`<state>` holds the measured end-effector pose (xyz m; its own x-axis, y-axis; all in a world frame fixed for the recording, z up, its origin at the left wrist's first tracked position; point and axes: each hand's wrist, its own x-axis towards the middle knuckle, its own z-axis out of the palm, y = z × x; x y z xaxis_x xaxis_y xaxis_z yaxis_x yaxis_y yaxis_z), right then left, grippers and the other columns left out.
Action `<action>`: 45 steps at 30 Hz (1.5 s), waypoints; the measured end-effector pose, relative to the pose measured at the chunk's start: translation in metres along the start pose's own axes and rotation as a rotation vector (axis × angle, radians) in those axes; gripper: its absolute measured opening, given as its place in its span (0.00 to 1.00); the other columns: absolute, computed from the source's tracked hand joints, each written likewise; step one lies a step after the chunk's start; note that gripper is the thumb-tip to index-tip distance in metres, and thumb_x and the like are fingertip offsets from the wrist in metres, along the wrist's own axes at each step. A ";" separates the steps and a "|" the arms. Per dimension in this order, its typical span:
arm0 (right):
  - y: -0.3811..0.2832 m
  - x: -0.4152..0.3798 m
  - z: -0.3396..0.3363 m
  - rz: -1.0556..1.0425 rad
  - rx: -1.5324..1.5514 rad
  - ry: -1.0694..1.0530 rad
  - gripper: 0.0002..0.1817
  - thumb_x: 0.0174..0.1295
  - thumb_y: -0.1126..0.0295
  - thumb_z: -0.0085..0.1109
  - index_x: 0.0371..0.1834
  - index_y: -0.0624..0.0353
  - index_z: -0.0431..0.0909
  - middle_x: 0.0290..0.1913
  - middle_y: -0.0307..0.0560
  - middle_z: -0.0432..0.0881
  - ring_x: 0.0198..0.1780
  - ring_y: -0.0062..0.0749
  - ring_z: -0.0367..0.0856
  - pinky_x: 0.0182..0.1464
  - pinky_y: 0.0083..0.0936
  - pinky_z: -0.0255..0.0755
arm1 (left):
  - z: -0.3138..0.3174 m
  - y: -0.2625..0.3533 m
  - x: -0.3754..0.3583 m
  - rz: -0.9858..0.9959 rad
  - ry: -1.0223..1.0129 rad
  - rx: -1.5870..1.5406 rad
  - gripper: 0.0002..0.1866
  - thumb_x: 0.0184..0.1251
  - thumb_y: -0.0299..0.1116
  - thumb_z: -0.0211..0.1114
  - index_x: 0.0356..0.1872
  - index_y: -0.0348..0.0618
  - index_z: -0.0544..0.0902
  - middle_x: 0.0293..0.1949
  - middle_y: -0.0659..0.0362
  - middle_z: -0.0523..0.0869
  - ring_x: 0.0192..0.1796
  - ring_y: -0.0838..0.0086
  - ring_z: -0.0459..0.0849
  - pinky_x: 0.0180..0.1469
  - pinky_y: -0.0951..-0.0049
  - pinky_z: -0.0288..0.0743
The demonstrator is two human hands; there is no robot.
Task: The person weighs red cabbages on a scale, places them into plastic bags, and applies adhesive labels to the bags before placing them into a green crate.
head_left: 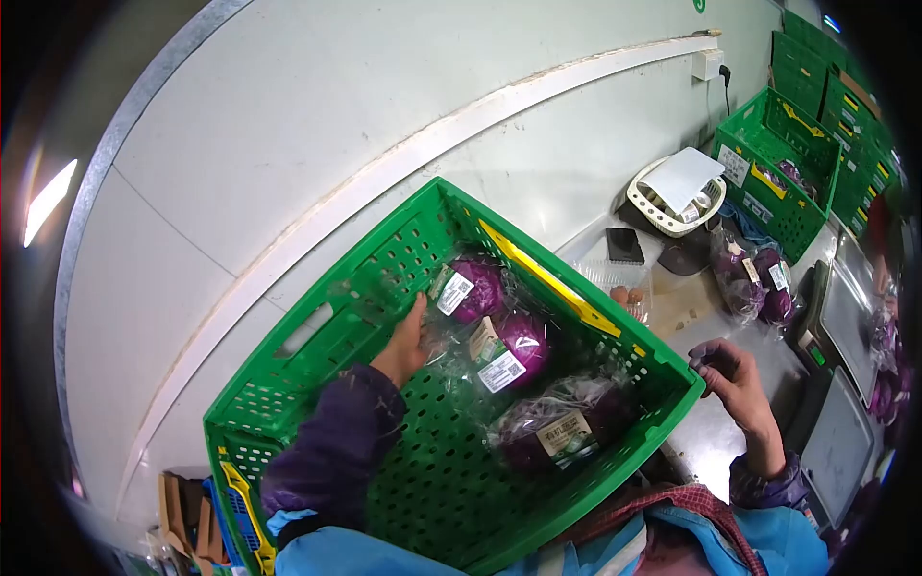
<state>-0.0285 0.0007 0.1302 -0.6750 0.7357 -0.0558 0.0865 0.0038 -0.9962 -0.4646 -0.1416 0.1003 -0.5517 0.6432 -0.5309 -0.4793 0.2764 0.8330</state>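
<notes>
A green plastic crate (317, 384) tilts in front of me, with several film-wrapped red cabbages inside. My left hand (407, 344) reaches into it, closed against the edge of the upper labelled red cabbage (480, 288); clear film partly hides its fingers. Just below lies a second red cabbage (526, 338) with a white label. Nearer the front wall is a wrapped red cabbage (519, 451) with a tan label. Beside the crate's right corner, my right hand (732, 379) has its fingers curled toward the thumb. Whatever it may pinch is too small to make out.
On the steel table to the right are bagged red cabbages (740, 283), a clear plastic box (615, 286) and a white basket (648, 206). Another green crate (797, 226) stands behind them, near stacked crates (802, 62). Scales (836, 432) sit at far right.
</notes>
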 end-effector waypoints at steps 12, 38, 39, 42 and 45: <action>0.007 -0.001 0.019 0.019 -0.088 -0.010 0.12 0.60 0.72 0.56 0.45 0.66 0.72 0.36 0.41 0.78 0.35 0.19 0.74 0.34 0.16 0.71 | 0.026 -0.030 -0.012 -0.056 0.054 0.053 0.33 0.64 0.62 0.47 0.61 0.49 0.61 0.54 0.56 0.71 0.51 0.66 0.74 0.52 0.57 0.69; 0.067 -0.028 -0.061 -0.054 -0.154 0.015 0.17 0.56 0.64 0.60 0.45 0.62 0.74 0.38 0.51 0.81 0.36 0.36 0.81 0.43 0.31 0.72 | 0.090 0.260 -0.152 1.114 0.236 0.585 0.30 0.64 0.40 0.59 0.63 0.37 0.62 0.59 0.52 0.67 0.58 0.68 0.70 0.58 0.72 0.64; 0.075 -0.029 -0.063 -0.037 -0.157 0.071 0.17 0.56 0.64 0.60 0.45 0.62 0.74 0.38 0.51 0.81 0.36 0.36 0.81 0.43 0.31 0.72 | 0.119 0.263 -0.162 1.044 0.144 0.486 0.30 0.64 0.40 0.59 0.64 0.38 0.61 0.60 0.52 0.67 0.59 0.69 0.69 0.59 0.72 0.64; 0.095 -0.041 -0.074 -0.184 -0.238 0.119 0.17 0.59 0.63 0.58 0.48 0.62 0.73 0.35 0.49 0.81 0.35 0.31 0.81 0.38 0.26 0.74 | 0.181 0.283 -0.152 1.162 0.016 0.602 0.29 0.64 0.40 0.59 0.63 0.39 0.63 0.60 0.52 0.66 0.60 0.69 0.68 0.60 0.71 0.64; 0.099 -0.063 -0.088 -0.071 -0.189 0.110 0.18 0.59 0.62 0.58 0.47 0.61 0.73 0.37 0.51 0.81 0.38 0.35 0.81 0.40 0.28 0.74 | 0.268 0.255 -0.098 1.340 -0.214 0.614 0.27 0.64 0.39 0.59 0.61 0.39 0.64 0.56 0.54 0.69 0.55 0.73 0.71 0.54 0.72 0.68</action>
<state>0.0872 0.0145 0.0411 -0.6011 0.7985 0.0324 0.1840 0.1778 -0.9667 -0.3498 0.0567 0.4063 -0.2050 0.7310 0.6508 0.6758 -0.3753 0.6344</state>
